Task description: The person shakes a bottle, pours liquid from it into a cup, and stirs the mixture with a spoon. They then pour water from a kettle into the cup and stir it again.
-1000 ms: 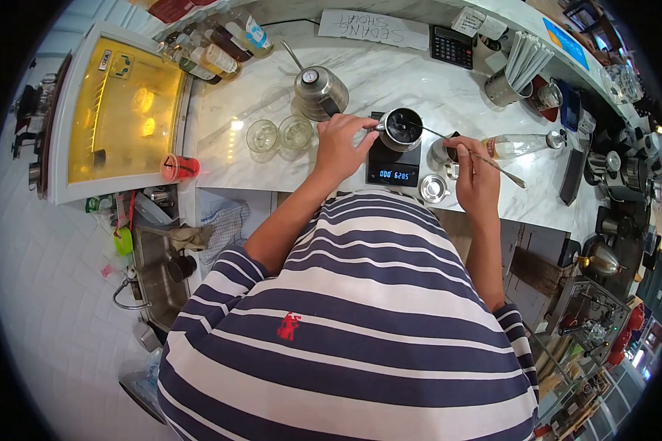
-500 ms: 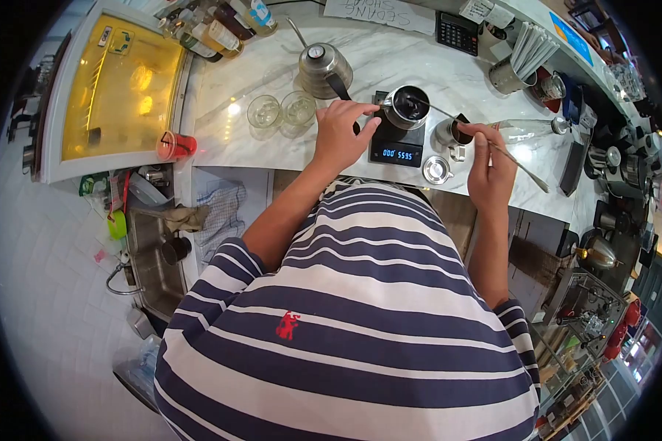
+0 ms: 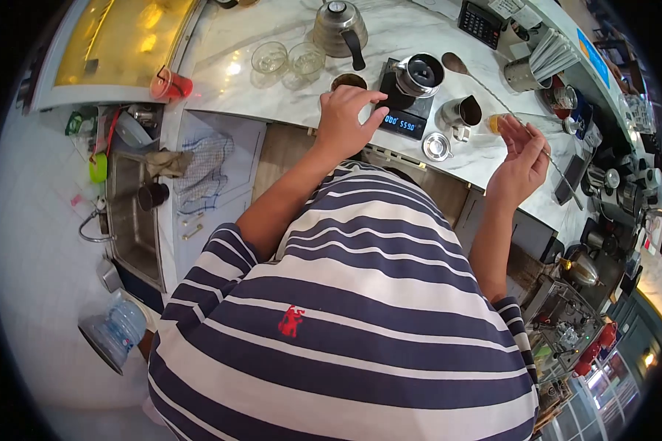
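My right hand [image 3: 521,163] is closed around the thin shaft of a long bar spoon [image 3: 454,63], whose bowl is up in the air at the upper left. My left hand [image 3: 346,121] holds nothing, its thumb and fingers curved apart beside a black digital scale [image 3: 403,125] with a lit blue display. On the scale stands a metal cup [image 3: 423,72] with dark contents. Behind the left fingers shows the rim of a round brown-toned vessel [image 3: 348,81], partly hidden. A metal jug [image 3: 461,112] and a small round metal lid [image 3: 436,146] lie to the right.
A gooseneck kettle [image 3: 338,31] and two clear glasses [image 3: 270,57] stand on the marble counter. A red cup [image 3: 171,84] is at its left end. At right are a straw holder [image 3: 521,76], a calculator [image 3: 479,24] and a lying bottle. A sink [image 3: 134,213] sits lower left.
The spoon has come out of the metal cup, and my right hand has shifted right with it. My left hand has let go of the cup's side. The camera view has tilted.
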`<state>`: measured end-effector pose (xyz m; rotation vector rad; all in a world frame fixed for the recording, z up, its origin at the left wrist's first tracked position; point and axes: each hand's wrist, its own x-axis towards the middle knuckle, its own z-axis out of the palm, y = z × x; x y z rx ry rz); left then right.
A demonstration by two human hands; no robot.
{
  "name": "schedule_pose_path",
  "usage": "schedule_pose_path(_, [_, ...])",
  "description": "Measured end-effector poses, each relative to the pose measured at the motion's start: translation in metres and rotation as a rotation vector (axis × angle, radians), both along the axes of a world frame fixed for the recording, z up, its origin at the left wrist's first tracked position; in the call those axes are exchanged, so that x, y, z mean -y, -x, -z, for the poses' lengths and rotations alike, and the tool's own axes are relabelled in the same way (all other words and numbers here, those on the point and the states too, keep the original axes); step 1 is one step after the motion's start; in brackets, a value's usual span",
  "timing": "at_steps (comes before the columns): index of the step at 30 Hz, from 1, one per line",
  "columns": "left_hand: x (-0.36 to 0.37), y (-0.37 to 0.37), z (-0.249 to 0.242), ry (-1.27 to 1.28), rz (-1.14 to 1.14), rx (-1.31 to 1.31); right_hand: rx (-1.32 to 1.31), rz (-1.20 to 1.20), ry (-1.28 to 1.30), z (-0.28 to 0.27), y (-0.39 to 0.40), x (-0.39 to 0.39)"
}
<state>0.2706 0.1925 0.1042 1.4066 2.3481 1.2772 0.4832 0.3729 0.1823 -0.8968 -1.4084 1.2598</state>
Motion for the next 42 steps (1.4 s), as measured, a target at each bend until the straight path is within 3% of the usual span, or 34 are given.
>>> schedule_pose_path(8, [0.004,-0.055,-0.003,-0.007,-0.043,0.005,-0.018,0.042,0.114,0.011,-0.048,-0.022])
schedule_pose_path(15, [0.004,-0.105,0.004,0.027,-0.048,0.012,0.077,0.045,0.029,0.049,-0.073,-0.045])
schedule_pose_path(26, [-0.005,-0.128,0.003,0.073,-0.086,0.029,0.371,-0.069,-0.115,0.09,-0.067,-0.069])
schedule_pose_path(35, [-0.003,-0.134,0.006,0.109,-0.126,0.041,0.434,-0.078,-0.02,0.109,-0.052,-0.063])
schedule_pose_path(42, [-0.01,-0.136,0.005,0.118,-0.145,0.031,0.281,-0.235,0.061,0.132,-0.063,-0.063])
